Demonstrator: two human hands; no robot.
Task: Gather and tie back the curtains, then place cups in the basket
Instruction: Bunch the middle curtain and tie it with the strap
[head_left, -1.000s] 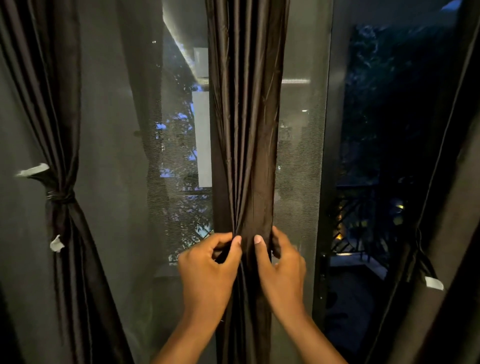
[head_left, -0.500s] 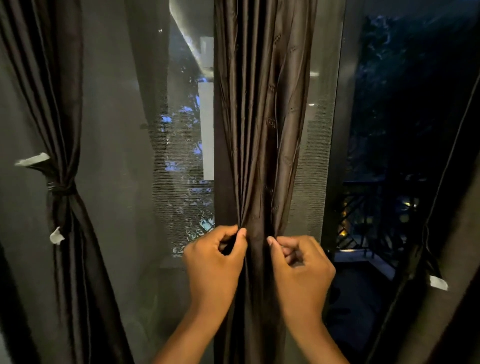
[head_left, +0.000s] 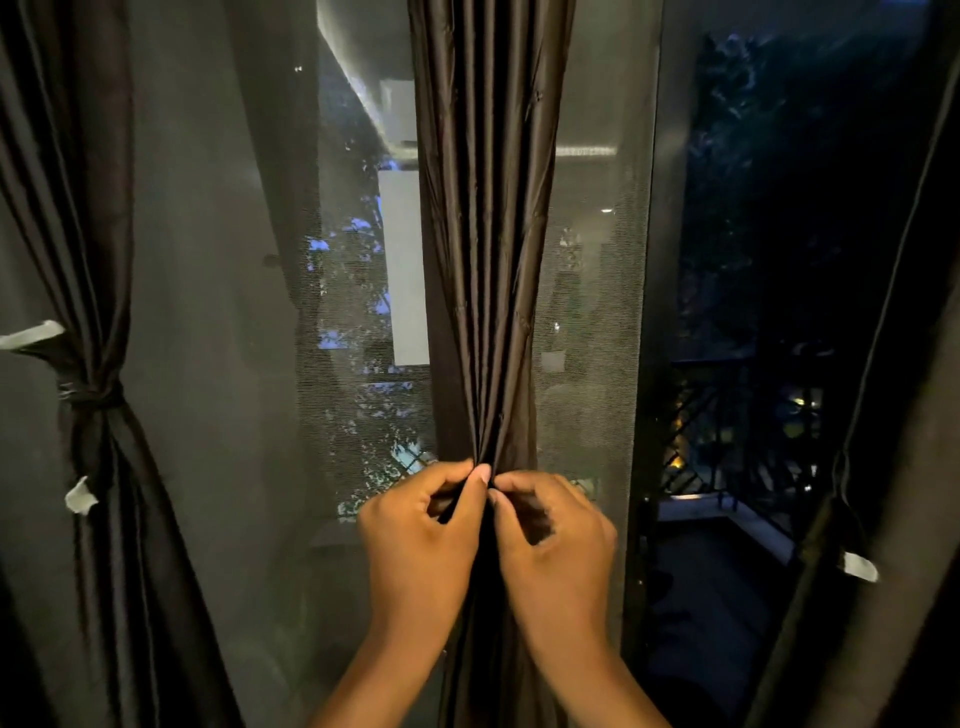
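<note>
Brown satin folds of the middle curtain (head_left: 480, 270) are pinched together at waist height by the left hand (head_left: 421, 540) and the right hand (head_left: 558, 545), thumbs nearly touching. Gathering looks finished; a tie must next be wrapped round, as on the left curtain (head_left: 98, 467).

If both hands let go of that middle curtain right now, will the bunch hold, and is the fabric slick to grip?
Probably not: the middle curtain looks floppy, hanging in soft folds that narrow only where the left hand and right hand pinch it. Its sheen suggests slippery cloth, so pinch firmly. The left curtain keeps its waist only through a knotted tie.
</note>
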